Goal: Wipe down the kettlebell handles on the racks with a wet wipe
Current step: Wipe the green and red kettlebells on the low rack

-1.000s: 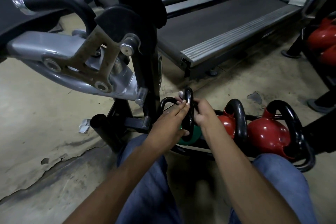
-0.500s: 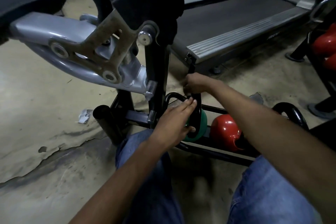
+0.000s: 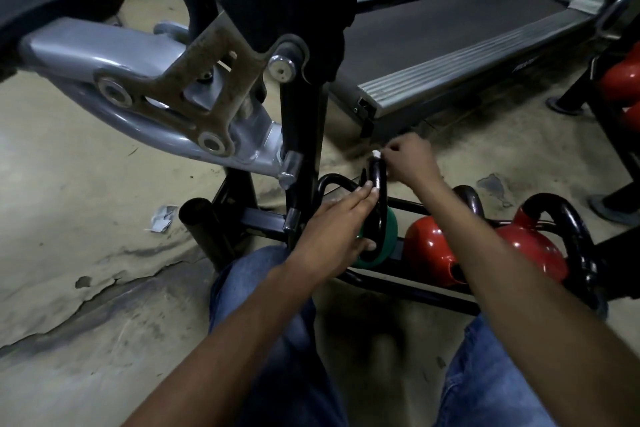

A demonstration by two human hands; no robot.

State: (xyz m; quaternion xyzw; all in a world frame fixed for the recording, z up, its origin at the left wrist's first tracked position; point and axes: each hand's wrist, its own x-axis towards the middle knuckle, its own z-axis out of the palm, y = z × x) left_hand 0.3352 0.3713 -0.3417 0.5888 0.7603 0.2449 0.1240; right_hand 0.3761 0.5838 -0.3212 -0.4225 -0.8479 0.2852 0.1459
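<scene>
On the low black tubular rack (image 3: 408,290) there are three kettlebells. One round green kettlebell (image 3: 387,236) sits at the left end. A glossy red kettlebell (image 3: 429,250) sits just to its right, and a second red kettlebell (image 3: 530,250) is further right again. At the far right edge a separate stand holds more red bells (image 3: 620,76). They are cut off by the edge of the view, so I cannot count them.

Both of the person's hands are on the green kettlebell's black loop handle (image 3: 380,204), which stands upright. The left hand (image 3: 329,229) takes it low down. The fingers lie fairly straight up the left side of the loop, the thumb hooks across its near side, and the handle is caught between them in a loose grip.

The right hand (image 3: 410,163) is at the very top of the loop, its fingers bunched. Its grip is closed on a small white wet wipe (image 3: 376,153), pinched against the crown of the handle. Only a scrap of the wipe shows past the fingertips.

Two knees in blue jeans (image 3: 270,288) frame the near side. To the left a grey metal machine arm (image 3: 104,45) reaches over the cracked concrete floor (image 3: 86,184), where one crumpled paper scrap (image 3: 161,218) lies. Two treadmills stand beyond, the nearer treadmill (image 3: 450,28) just behind the rack.
</scene>
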